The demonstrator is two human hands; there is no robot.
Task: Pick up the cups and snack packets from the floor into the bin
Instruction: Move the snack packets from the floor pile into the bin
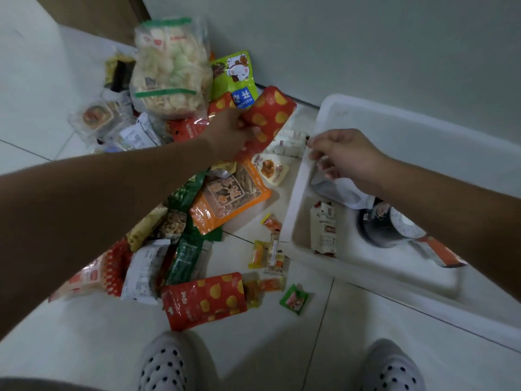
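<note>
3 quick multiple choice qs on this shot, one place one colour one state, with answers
1. Where is the white plastic bin? A. right of the packet pile B. left of it C. on a table
2. Colour of the glossy snack packet the left hand grips? A. blue B. red with yellow dots C. white
3. The bin is: A. empty B. lidded C. open, holding a few items
1 A, it sits right of the pile by the wall; 2 B, dots show above the hand; 3 C, packets lie inside.
</note>
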